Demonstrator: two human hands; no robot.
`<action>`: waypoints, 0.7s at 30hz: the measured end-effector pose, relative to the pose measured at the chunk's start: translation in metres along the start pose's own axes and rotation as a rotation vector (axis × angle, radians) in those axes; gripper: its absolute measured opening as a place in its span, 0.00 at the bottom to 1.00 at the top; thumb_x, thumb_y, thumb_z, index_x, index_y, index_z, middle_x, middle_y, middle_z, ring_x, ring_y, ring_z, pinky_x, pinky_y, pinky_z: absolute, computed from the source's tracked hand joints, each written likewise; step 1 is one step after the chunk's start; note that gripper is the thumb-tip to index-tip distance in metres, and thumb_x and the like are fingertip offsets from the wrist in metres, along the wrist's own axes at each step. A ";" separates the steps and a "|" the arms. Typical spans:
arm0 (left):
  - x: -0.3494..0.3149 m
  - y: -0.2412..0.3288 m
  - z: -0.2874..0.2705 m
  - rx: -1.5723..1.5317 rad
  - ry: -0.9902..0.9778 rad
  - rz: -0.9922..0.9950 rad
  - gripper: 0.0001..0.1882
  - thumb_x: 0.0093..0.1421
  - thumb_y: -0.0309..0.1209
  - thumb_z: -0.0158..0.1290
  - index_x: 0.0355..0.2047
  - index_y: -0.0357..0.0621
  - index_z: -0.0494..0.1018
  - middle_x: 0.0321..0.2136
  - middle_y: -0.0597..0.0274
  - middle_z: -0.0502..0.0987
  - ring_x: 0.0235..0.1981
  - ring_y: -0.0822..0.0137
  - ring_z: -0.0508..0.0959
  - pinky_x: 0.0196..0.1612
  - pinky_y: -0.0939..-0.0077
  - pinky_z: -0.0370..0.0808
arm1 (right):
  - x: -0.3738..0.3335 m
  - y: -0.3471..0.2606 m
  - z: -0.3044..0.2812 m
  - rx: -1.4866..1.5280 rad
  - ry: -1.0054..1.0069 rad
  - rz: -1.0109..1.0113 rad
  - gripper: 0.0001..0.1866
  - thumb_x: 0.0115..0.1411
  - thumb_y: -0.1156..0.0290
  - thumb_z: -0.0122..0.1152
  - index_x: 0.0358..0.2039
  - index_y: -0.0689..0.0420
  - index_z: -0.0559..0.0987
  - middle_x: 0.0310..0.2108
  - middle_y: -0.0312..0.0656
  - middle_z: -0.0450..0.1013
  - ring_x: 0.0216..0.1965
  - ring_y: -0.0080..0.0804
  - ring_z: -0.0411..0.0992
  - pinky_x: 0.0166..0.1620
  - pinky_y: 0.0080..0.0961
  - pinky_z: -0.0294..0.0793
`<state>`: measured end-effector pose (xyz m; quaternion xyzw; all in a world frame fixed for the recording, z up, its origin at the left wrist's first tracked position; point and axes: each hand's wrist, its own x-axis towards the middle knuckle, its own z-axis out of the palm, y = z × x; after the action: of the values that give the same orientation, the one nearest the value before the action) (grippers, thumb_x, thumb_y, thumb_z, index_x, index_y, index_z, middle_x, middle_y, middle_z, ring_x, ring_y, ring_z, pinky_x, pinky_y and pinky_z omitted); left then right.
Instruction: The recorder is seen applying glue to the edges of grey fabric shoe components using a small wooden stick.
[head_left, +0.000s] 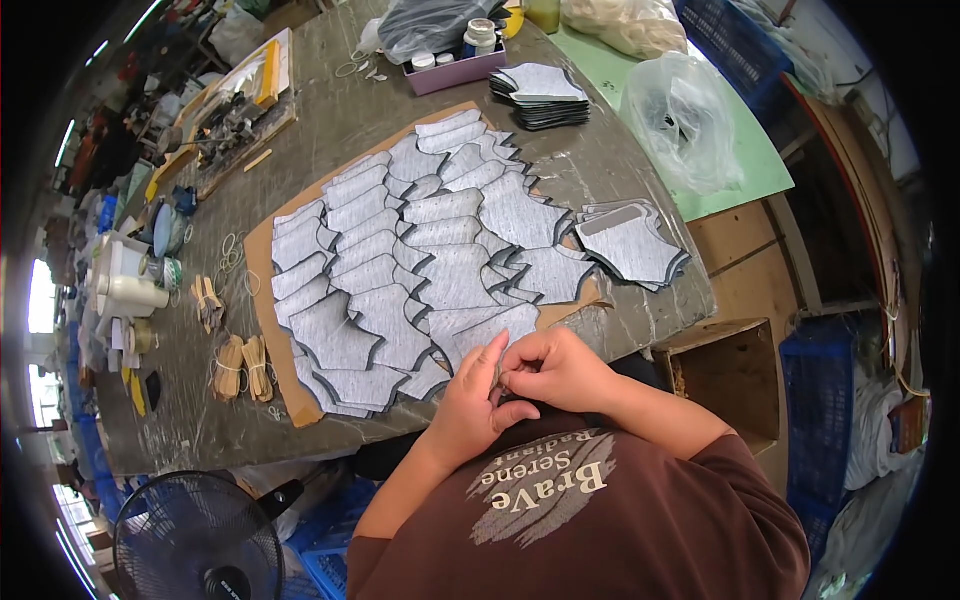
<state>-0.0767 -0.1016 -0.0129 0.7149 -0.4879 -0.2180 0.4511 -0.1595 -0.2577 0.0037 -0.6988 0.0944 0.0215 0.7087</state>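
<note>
My left hand (472, 400) and my right hand (562, 371) meet at the table's near edge, in front of my chest. The left one has its fingers stretched upward and its thumb apart. Against those fingers, my right hand is closed in a pinch; whatever it holds is too small to make out. Just beyond both hands, rows of overlapping grey cut pieces (455, 275) with dark undersides and curved edges cover a brown cardboard sheet (262, 290). A loose stack of similar pieces (632, 245) lies to the right, partly topped by a darker grey strip.
Another neat stack (540, 97) stands at the far side of the table (330, 70), by a purple box (455, 73) with jars. Bundled tan strips (243, 368) lie left. A clear plastic bag (682, 122) rests on a green board (765, 180). A black fan (198, 540) stands lower left.
</note>
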 end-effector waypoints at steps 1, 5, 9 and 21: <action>0.001 -0.001 0.001 -0.020 0.016 0.036 0.46 0.49 0.50 0.60 0.58 0.31 0.54 0.38 0.52 0.68 0.33 0.62 0.71 0.34 0.73 0.71 | 0.000 0.001 0.000 0.097 -0.012 0.029 0.05 0.52 0.77 0.55 0.22 0.64 0.75 0.18 0.37 0.73 0.21 0.20 0.70 0.25 0.21 0.68; 0.003 -0.011 0.004 -0.191 0.121 0.089 0.35 0.57 0.44 0.56 0.56 0.33 0.60 0.32 0.57 0.70 0.28 0.69 0.70 0.29 0.80 0.69 | 0.002 0.015 0.002 0.155 -0.008 -0.016 0.05 0.55 0.78 0.53 0.23 0.63 0.73 0.19 0.34 0.71 0.22 0.17 0.68 0.27 0.17 0.67; -0.002 -0.011 0.008 -0.770 0.370 -0.388 0.14 0.64 0.30 0.45 0.48 0.36 0.66 0.19 0.66 0.67 0.15 0.77 0.63 0.17 0.84 0.60 | 0.002 0.014 0.003 0.416 0.018 0.030 0.09 0.60 0.77 0.45 0.23 0.60 0.68 0.20 0.30 0.64 0.23 0.16 0.59 0.27 0.15 0.61; -0.003 -0.012 -0.016 -0.348 0.517 -0.397 0.04 0.52 0.19 0.58 0.27 0.35 0.73 0.23 0.63 0.76 0.22 0.76 0.73 0.26 0.84 0.70 | 0.000 0.029 -0.029 1.218 0.398 -0.104 0.09 0.55 0.84 0.42 0.21 0.58 0.68 0.27 0.41 0.68 0.23 0.30 0.65 0.31 0.27 0.67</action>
<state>-0.0594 -0.0906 -0.0159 0.7396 -0.1655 -0.1931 0.6231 -0.1674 -0.2862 -0.0252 -0.1653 0.1854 -0.2002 0.9478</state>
